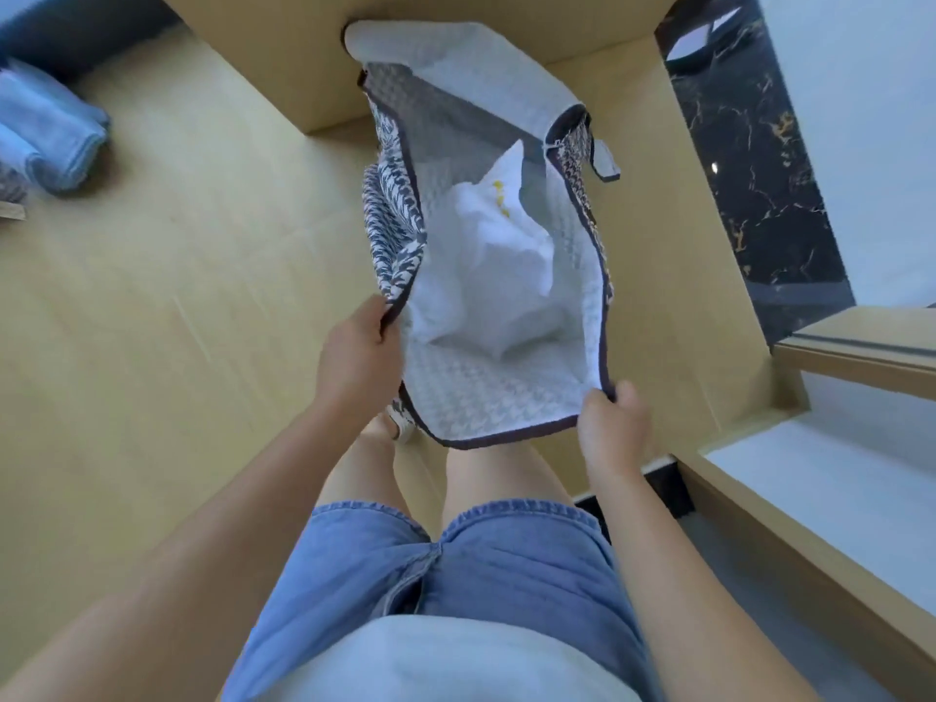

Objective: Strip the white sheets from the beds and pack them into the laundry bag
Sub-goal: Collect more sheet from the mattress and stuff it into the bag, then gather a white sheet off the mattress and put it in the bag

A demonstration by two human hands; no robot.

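Holding laundry bag open, pinching rim with left hand, right hand. Packing: white sheet crumpled inside bag, possibly one only. Next: keep mouth wide for more.

Pale wood floor runs under and to the left of the grip, kinda yellowish, lit soft and even. Straight past the grip there's a wooden panel in the same tone. Up and right of the grip is a black marble strip with gold veins, with a white wall beside it. Right of the grip, wood-trimmed ledges with white tops. Way off left, rolled blue towels on the floor.
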